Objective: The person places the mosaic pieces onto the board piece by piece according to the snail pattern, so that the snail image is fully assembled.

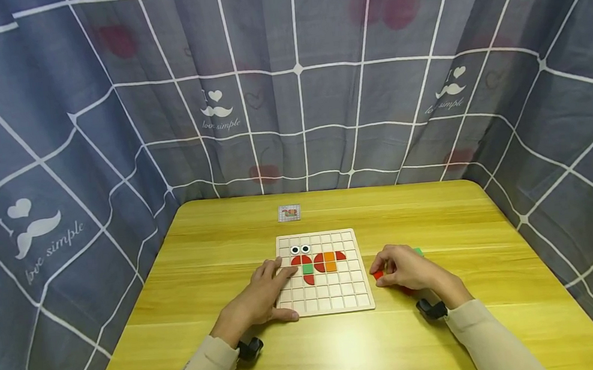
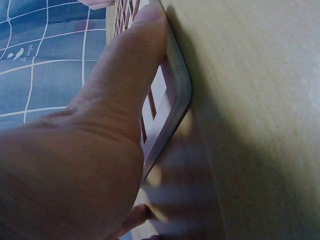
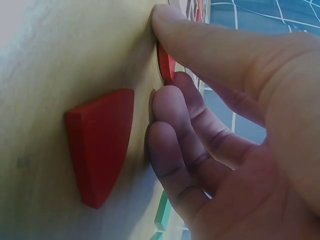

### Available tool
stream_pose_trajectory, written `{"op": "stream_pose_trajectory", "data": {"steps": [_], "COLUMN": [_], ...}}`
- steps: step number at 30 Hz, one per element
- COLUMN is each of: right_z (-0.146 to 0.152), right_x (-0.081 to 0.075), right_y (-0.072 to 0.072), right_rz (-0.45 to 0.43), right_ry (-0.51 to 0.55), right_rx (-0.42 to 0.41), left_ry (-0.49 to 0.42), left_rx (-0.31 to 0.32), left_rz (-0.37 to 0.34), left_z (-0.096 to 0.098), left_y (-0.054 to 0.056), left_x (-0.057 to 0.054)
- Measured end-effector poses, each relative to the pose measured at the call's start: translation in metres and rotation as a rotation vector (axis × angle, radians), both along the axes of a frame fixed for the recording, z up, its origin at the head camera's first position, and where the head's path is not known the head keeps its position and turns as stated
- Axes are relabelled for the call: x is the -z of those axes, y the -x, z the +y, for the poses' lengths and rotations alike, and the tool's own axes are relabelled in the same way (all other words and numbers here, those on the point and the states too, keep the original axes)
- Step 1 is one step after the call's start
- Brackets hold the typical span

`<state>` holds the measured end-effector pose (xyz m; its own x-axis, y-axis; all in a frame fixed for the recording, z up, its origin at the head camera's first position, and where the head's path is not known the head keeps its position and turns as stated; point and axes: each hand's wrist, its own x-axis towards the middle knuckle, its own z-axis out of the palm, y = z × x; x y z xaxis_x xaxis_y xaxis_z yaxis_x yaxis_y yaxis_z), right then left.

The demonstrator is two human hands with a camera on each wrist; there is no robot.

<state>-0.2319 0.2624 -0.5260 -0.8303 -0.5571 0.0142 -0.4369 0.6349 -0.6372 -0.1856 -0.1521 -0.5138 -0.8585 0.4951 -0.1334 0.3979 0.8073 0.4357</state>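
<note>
A pale wooden grid board [image 1: 341, 304] lies on the table. On it sit two round eye pieces [image 1: 305, 249], several red rounded pieces [image 1: 309, 279], a green square [image 1: 308, 269] and orange squares [image 1: 329, 257]. My left hand [image 1: 258, 297] rests at the board's left side, its thumb at the near left corner and fingers spread over the left edge. Right of the board, my right hand [image 1: 407, 268] pinches a small red piece [image 3: 167, 64] between thumb and fingers, low over the table; its full shape is hidden. Under that hand lies a red quarter-circle piece [image 3: 102, 145].
Green pieces [image 3: 162, 210] lie beyond the right hand, mostly covered by it in the head view. A small picture card [image 1: 289, 213] lies behind the board. A checked blue-grey curtain [image 1: 266, 104] surrounds the yellow wooden table [image 1: 186, 269] at the back and sides.
</note>
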Motion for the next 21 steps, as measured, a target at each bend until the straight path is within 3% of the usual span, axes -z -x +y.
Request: {"op": "stream_pose_trajectory", "data": {"steps": [4, 12, 21], "right_z": [0.0002, -0.0038, -0.0091], "right_x": [0.0007, 0.0066, 0.0056], "right_y": [0.0000, 0.0049, 0.0084], "right_rz": [0.026, 0.157, 0.029], "right_ry": [0.011, -0.033, 0.070], "right_rx": [0.004, 0.051, 0.137], "left_ry": [0.004, 0.014, 0.017], "left_rx": [0.000, -0.006, 0.002], "left_rz": [-0.001, -0.004, -0.003], "left_z": [0.0000, 0.0006, 0.0006], "left_y": [-0.0002, -0.0002, 0.0018], "left_x": [-0.0008, 0.0006, 0.0009]}}
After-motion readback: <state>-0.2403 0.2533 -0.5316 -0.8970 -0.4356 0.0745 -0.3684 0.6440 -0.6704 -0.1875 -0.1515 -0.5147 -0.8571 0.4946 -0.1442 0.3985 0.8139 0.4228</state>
